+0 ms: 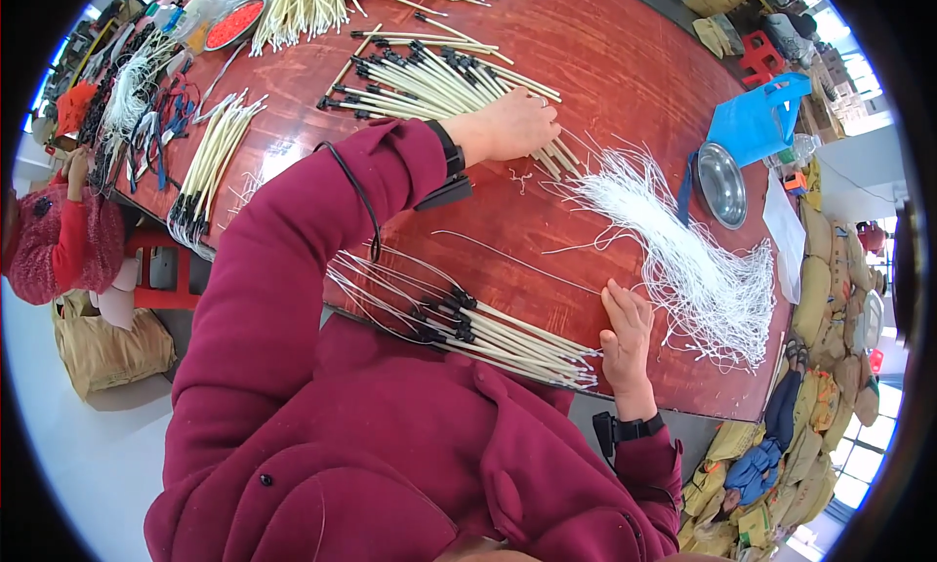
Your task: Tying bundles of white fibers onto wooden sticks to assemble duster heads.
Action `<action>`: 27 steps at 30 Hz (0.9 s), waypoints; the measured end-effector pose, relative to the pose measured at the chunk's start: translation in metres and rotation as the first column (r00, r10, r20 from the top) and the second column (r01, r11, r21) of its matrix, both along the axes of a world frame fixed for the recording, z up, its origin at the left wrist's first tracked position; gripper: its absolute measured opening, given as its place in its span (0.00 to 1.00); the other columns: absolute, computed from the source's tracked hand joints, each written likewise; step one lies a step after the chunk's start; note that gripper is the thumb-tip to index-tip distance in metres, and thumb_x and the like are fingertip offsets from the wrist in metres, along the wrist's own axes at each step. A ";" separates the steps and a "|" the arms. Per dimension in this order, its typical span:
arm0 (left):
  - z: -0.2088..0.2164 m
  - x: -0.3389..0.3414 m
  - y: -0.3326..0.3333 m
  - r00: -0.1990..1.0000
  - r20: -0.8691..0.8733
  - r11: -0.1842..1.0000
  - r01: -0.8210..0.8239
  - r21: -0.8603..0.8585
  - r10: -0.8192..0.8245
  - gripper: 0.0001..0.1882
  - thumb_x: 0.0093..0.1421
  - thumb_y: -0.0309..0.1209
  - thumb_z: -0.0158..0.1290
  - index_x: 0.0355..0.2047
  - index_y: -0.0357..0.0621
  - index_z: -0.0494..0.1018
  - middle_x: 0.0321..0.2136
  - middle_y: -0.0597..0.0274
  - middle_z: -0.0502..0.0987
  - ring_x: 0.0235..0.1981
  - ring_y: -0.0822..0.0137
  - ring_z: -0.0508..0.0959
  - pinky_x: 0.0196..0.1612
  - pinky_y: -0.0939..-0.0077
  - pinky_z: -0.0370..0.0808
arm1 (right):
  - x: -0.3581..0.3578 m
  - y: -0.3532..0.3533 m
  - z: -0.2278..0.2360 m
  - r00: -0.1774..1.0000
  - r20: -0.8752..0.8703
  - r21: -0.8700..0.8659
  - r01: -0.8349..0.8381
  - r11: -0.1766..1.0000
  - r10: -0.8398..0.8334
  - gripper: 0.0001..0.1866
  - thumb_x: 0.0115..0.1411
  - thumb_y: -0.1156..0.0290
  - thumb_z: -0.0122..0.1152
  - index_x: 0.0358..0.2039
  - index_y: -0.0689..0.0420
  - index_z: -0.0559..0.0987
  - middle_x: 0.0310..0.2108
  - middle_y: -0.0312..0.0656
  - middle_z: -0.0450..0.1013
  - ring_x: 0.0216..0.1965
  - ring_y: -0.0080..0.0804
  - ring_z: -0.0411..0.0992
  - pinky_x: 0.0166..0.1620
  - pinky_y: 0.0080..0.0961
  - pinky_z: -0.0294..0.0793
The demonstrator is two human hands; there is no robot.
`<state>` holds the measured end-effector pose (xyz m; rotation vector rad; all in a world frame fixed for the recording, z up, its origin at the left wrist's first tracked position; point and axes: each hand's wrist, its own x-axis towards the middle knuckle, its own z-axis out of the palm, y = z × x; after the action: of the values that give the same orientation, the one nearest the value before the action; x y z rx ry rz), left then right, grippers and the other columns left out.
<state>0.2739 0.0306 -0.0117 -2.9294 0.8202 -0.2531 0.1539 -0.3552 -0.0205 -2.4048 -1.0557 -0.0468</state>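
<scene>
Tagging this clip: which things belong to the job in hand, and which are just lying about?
Likely in the job:
- cream sticks with black ends, at the left hand
- single white cord, at the right hand
- white cord pile
- corded sticks, near edge

Apparently lying about:
- metal bowl
- blue container
- white sheet
- red stool

A workshop: broad red worktable (605,74), rod piles (439,86), stacked sacks (812,308).

the left hand (509,126) lies over pale rods (454,86) near white strings (693,260).
</scene>
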 end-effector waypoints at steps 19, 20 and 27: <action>0.032 -0.165 0.031 0.989 -0.029 0.815 -0.135 -0.563 0.144 0.04 0.62 0.28 0.55 0.38 0.45 0.74 0.34 0.56 0.76 0.38 0.49 0.79 0.40 0.56 0.76 | 0.000 0.000 0.000 1.000 0.000 -0.009 -0.014 1.000 0.014 0.36 0.74 0.45 0.40 0.58 0.66 0.79 0.63 0.48 0.72 0.59 0.47 0.67 0.64 0.41 0.61; 0.028 -0.182 0.036 0.979 -0.039 0.784 -0.182 -0.594 0.199 0.04 0.62 0.29 0.56 0.38 0.45 0.75 0.32 0.56 0.76 0.37 0.49 0.79 0.38 0.56 0.76 | 0.001 0.000 -0.001 1.000 0.008 -0.015 -0.015 1.000 0.015 0.35 0.74 0.45 0.40 0.58 0.66 0.79 0.63 0.48 0.72 0.59 0.47 0.67 0.64 0.41 0.61; 0.018 -0.246 0.044 0.907 -0.214 0.740 -0.420 -0.525 0.363 0.03 0.63 0.29 0.56 0.36 0.45 0.76 0.30 0.56 0.76 0.34 0.47 0.79 0.37 0.54 0.75 | -0.005 0.002 -0.002 1.000 0.010 -0.025 -0.001 1.000 0.001 0.34 0.74 0.47 0.41 0.59 0.66 0.78 0.63 0.48 0.72 0.58 0.46 0.67 0.64 0.40 0.61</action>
<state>0.0278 0.0744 0.0062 -3.5956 0.0985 -0.3699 0.1492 -0.3534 -0.0221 -2.4292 -1.0683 -0.0459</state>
